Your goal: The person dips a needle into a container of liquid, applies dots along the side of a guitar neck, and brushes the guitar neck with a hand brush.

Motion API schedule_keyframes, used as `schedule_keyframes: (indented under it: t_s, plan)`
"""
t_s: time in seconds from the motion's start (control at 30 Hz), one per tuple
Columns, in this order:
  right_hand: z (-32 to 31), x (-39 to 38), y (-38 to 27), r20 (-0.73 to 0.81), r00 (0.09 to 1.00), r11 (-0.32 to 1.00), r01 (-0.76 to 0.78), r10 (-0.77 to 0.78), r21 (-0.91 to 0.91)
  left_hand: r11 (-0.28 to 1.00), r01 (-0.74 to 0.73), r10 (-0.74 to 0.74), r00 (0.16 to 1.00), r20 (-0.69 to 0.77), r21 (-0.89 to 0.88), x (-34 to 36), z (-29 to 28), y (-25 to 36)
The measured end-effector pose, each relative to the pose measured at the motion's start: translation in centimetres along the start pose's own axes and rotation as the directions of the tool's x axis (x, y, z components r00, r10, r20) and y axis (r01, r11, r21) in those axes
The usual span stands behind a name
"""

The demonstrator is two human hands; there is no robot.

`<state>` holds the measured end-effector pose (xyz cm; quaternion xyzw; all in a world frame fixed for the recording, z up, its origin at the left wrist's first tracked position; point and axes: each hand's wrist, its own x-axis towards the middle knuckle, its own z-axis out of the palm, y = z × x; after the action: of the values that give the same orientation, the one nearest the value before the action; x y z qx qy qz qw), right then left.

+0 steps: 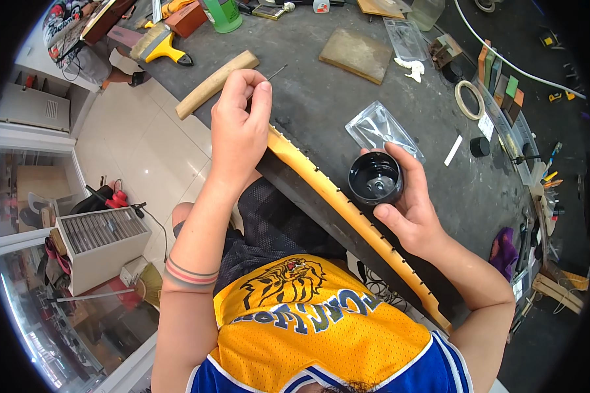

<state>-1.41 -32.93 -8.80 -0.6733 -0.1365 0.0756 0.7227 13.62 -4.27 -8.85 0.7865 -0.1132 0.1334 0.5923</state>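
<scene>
My left hand [238, 121] is closed in a pinch above the upper end of a guitar neck. A thin dark metal rod [278, 71] sticks out past its fingertips; the rest is hidden in the hand. My right hand [410, 209] grips a small round glossy black cup [375, 177], tilted so its inside shows, with a little clear liquid or shine at the bottom. The guitar neck [334, 192] lies slantwise between the hands along the bench edge, its amber side dotted with dark fret ends. A wooden block [217, 85] sits beyond my left hand, under that end.
A clear plastic tray [383, 130] lies just beyond the cup. Farther back are a flat wooden board [356, 55], a yellow-handled brush [160, 46] and a green bottle [221, 14]. To the right stand a tape roll [469, 100], a black lid [480, 147] and a tool rack.
</scene>
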Motion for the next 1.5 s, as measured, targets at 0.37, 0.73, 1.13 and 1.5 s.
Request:
schedule_keyframes:
  t_s: [0.37, 0.73, 1.13, 1.5]
  plan:
    - [0.3, 2.0, 0.6, -0.011, 1.000, 1.000, 0.024, -0.024, -0.002, 1.000, 0.016, -0.016, 1.000, 0.018, 0.000, -0.3, -0.5, 0.0]
    - [1.0, 3.0, 2.1, -0.068, 0.989, 0.987, 0.121, -0.128, -0.103, 0.997, 0.051, -0.048, 0.997, 0.061, -0.051, 0.0, -1.2, 0.2]
    - [0.4, 3.2, 2.4, -0.034, 0.984, 0.939, 0.157, -0.176, -0.307, 0.832, -0.470, 0.352, 0.858, 0.374, 0.294, -0.9, -1.9, 6.8]
    - [0.2, 3.3, 2.6, -0.024, 0.963, 0.891, 0.240, -0.270, -0.386, 0.816, -0.507, 0.262, 0.752, 0.604, 0.277, -1.5, 0.6, 8.1]
